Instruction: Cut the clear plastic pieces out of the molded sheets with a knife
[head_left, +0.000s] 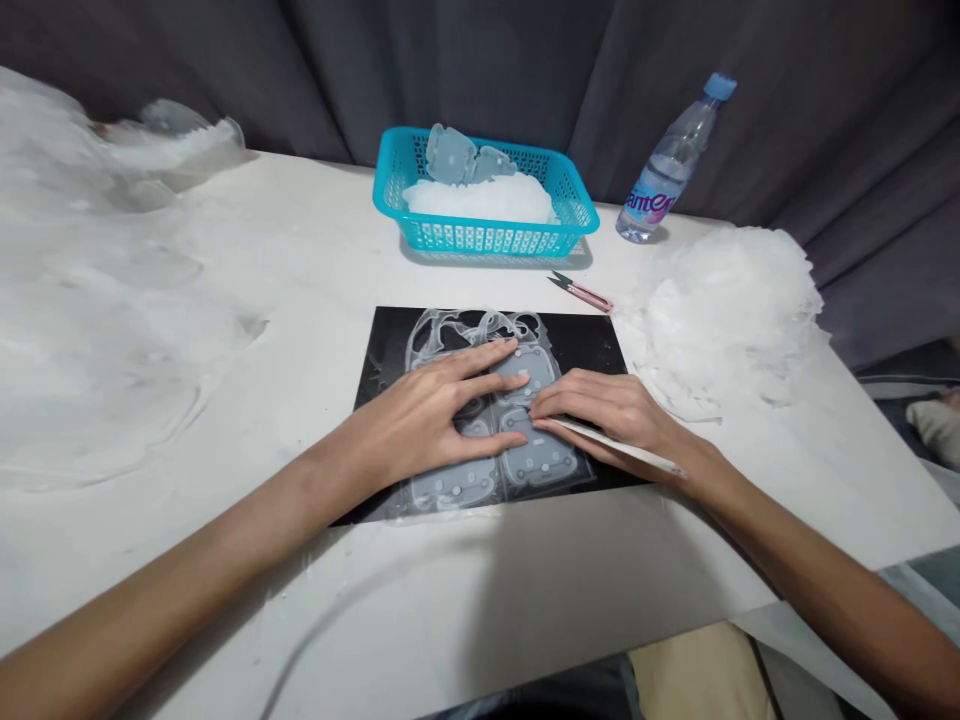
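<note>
A translucent moulded sheet (538, 467) with rounded rectangular panels and small round studs lies on a black mat (585, 345). Cut-out-looking loops of the same clear material show at its far edge. My left hand (442, 405) rests flat on the sheet with its fingers spread, covering part of the left panels. Close to the sheet's right side, my right hand (607, 410) pinches a slim white-handled tool (615, 446). The tool's tip is at the fingertips, near the gap between two right-hand panels; its kind cannot be made out.
Behind the mat stands a blue plastic basket (495, 235) holding translucent pieces and white material. Pink-handled thread snips (583, 292) lie beyond the mat, with a water bottle (664, 180) further back. Heaps of translucent sheets flank the mat, left (97, 280) and right (735, 310).
</note>
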